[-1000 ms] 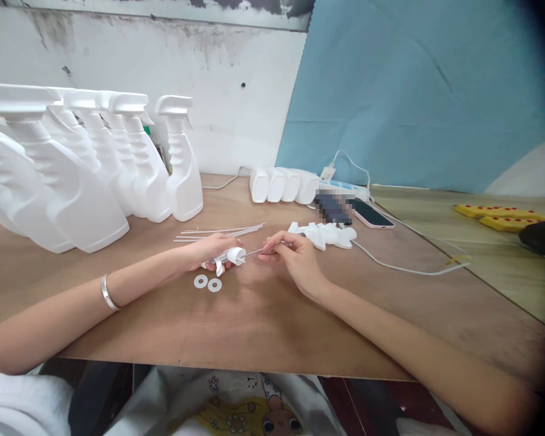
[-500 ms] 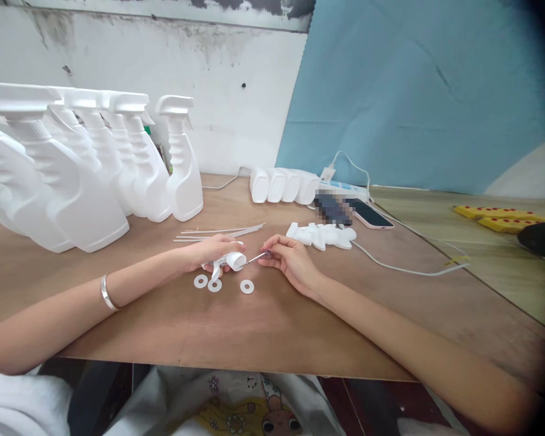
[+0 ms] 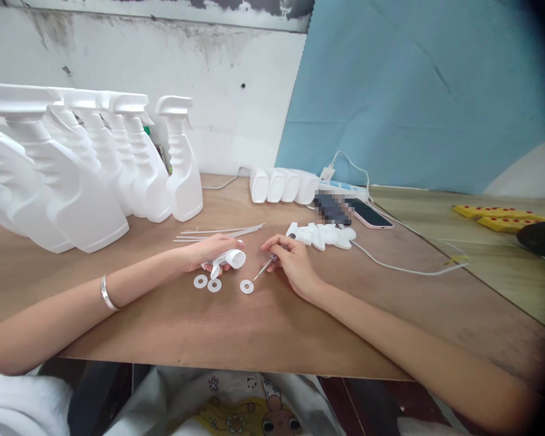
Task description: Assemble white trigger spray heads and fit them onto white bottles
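My left hand [image 3: 215, 251] is closed around a white trigger spray head [image 3: 229, 260], its round collar opening facing right. In my right hand [image 3: 290, 260] a thin metal screwdriver-like tool [image 3: 266, 265] is gripped, slanting down to the left. Its tip meets the right edge of a flat white ring washer [image 3: 247, 287] on the table. Two more ring washers, a left one [image 3: 200, 281] and a middle one [image 3: 215, 285], lie just below my left hand. Behind that hand lie several thin white tubes [image 3: 222, 232].
White spray bottles [image 3: 91, 200] stand in a group at the left. More spray heads [image 3: 324, 235] lie right of centre, behind my right hand. White bottles [image 3: 284, 184] lie at the back, near a phone [image 3: 371, 214], a power strip [image 3: 345, 189] and a white cable [image 3: 404, 271].
My right hand has swung the tool's tip away from the spray head's collar, down to the right-hand washer. The left hand and spray head have hardly moved.
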A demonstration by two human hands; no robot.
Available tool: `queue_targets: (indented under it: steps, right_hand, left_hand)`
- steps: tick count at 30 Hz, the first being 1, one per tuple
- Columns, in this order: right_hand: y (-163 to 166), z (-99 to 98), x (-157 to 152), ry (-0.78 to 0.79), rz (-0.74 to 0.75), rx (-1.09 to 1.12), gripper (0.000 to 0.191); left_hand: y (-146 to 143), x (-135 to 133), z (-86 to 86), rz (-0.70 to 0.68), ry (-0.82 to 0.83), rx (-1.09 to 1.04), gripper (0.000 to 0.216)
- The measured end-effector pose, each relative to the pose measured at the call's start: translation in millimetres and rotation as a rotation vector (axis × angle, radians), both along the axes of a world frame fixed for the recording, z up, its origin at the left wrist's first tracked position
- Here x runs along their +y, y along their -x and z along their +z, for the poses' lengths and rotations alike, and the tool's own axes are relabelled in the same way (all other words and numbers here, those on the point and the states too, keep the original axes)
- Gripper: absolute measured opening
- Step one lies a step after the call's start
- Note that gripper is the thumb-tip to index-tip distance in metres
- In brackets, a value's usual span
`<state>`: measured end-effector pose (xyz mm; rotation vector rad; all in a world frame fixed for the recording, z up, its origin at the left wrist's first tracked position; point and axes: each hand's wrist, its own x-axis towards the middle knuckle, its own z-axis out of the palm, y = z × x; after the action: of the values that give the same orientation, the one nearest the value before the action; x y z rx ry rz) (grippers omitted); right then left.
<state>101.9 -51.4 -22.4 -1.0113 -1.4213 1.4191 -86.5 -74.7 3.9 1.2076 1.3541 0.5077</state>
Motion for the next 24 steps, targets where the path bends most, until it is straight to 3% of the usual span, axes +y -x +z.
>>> queue_targets:
  steps: [10,18,24]
  right_hand:
    - [0,3.7,-7,-0.168,0.035,-0.150,0.013]
    - [7,7.8,-26,-0.113,0.314,0.064,0.033]
    - [6,6.4,-17,-0.022,0.091,0.224,0.029]
  left_hand:
    - [-1,0,0.8,-0.002,-0.003,-0.035,0.030]
    - [0,2,-3.4,0.102,0.018,-0.159,0.029]
    - [5,13,4.5,0.202,0.045,-0.412,0.026]
